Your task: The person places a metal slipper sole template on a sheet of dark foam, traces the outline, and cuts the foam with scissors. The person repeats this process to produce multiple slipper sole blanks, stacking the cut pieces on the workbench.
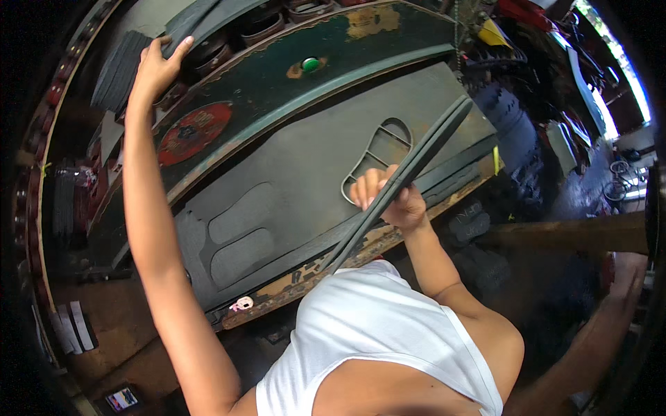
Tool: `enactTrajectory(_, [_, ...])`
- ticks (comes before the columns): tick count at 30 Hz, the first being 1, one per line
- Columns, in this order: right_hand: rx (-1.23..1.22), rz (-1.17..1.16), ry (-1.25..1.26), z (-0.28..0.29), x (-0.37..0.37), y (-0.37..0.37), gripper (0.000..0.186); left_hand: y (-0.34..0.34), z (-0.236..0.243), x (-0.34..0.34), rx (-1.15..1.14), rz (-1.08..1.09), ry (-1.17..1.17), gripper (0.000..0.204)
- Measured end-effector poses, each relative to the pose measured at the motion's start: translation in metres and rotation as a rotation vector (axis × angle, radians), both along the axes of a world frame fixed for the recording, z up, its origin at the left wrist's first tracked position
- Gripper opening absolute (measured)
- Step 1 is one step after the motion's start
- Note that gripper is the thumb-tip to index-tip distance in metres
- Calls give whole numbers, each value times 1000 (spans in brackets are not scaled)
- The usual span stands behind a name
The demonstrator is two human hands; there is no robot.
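My right hand (399, 201) is closed around a pair of thin dark grey foam sheets (423, 149), seen nearly edge-on and tilted over the press bed. Up at the far left, my left hand (158, 68) grips the end of another dark grey sheet (191, 26) between thumb and fingers, beside a stack of grey sheets (119, 73). Just beyond my right hand, a sole-shaped metal cutting die (378, 156) with crossbars lies on a wide grey sheet (305, 152). Sole-shaped cut outlines (243, 215) mark the left part of the bed.
A dark green machine beam (270, 76) with a green button (309, 64) spans the far side of the bed. Shoe-shaped dies (260, 26) sit on top of it. A worn wooden edge (277, 303) runs in front of my body. A wooden beam (569, 232) stands at right.
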State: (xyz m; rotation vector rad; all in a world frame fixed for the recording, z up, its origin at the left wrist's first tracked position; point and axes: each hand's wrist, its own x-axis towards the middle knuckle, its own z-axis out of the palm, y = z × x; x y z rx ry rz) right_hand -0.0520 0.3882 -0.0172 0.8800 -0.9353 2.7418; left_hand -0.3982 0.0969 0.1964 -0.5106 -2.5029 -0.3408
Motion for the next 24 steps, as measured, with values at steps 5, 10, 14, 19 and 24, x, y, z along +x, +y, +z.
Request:
enactTrajectory(5, [6,62,186,8,-3,2,35,-8,7,-45,-127,149,-254,106])
enactTrajectory(10, [14,77,165,5,5,1,35,-24,13,-68,-102,56,-320,104])
enactTrajectory(14, [-47,88,18,-3,12,-5,37,-26,16,-38,-32,14,-217,98])
enactTrajectory(19, [-57,34,-287,-33,26,-1,46,-34,-41,104,338,-110,36,77])
enactTrajectory(24, [32,-56,-639,-57,33,5,53,-11,-212,310,468,-183,-230,60])
